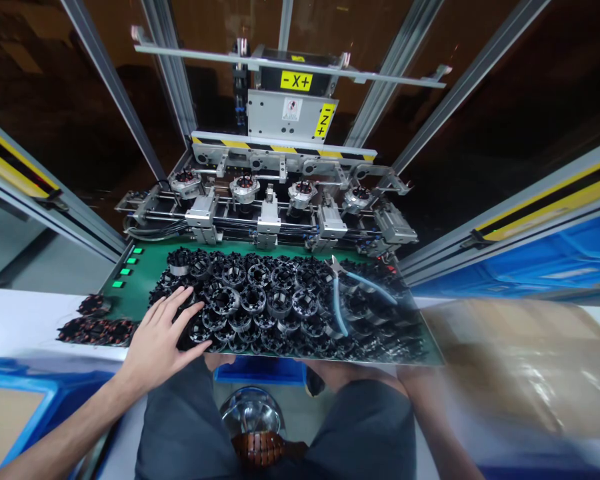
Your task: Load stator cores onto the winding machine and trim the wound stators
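– Well, left hand (163, 337): fingers (180, 300) spread flat, clamping nothing, on the black stator rings (280, 303) heaped under and beyond them.
– Handling?
– Judged light, stiff, snag-prone; pinch one by its outer rim. Right hand (340, 375) sat under the green mat (130, 297) edge, grip untellable.

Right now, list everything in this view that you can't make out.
1. Right hand: head view, mostly hidden under the front edge of the green board; grip cannot be told.
2. Left hand: head view, its palm hides the black ring parts beneath.
3. Brown shape at right: head view, smeared by motion blur.
4. Machine's white label: head view, too small to read.
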`<state>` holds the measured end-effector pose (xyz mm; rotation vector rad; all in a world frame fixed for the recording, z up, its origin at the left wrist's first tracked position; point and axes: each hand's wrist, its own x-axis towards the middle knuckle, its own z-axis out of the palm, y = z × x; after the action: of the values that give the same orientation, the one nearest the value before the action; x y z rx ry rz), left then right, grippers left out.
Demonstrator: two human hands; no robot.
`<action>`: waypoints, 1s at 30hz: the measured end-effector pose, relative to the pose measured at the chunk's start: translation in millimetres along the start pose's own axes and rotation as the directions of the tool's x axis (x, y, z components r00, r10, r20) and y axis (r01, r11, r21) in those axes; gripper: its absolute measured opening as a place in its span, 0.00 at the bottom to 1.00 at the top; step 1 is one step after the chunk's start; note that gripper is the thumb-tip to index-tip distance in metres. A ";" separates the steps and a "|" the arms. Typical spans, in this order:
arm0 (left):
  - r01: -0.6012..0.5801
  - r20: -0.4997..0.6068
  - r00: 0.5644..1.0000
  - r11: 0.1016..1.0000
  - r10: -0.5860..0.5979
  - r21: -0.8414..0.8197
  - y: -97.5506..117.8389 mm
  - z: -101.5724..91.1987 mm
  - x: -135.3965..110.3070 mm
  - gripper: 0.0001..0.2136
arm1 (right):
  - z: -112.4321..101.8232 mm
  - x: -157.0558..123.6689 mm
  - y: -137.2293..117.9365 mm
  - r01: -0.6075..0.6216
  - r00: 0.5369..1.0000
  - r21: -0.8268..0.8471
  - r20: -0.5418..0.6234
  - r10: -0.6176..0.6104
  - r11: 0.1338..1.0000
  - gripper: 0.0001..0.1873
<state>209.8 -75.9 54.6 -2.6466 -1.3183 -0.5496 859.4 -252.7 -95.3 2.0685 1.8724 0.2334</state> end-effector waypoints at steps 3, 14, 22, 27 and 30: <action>0.008 -0.004 1.000 1.000 -0.008 -0.016 0.5 -0.6 0.0 0.28 | -2.1 2.6 -1.7 -0.009 1.000 -0.013 0.028 0.009 1.000 0.07; 0.002 0.008 1.000 1.000 -0.002 -0.005 0.4 -0.4 0.0 0.28 | -20.6 -5.7 -2.0 0.011 1.000 0.055 -0.021 -0.010 0.998 0.07; -0.022 -0.008 1.000 1.000 0.022 0.013 0.6 -0.2 0.6 0.28 | -18.7 -3.9 -1.0 0.000 1.000 0.050 0.010 -0.001 0.999 0.10; -0.001 -0.005 1.000 1.000 0.001 -0.011 1.2 -0.5 0.5 0.27 | -13.8 -3.0 0.5 0.021 1.000 0.032 0.016 -0.022 0.999 0.13; 0.009 -0.002 1.000 1.000 -0.009 -0.025 1.4 -0.9 0.4 0.27 | -10.6 -3.5 0.4 0.037 0.999 0.021 -0.007 -0.037 0.999 0.09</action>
<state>210.9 -76.7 55.6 -2.6598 -1.3325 -0.5739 855.7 -254.7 -84.9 2.0471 1.9232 0.2133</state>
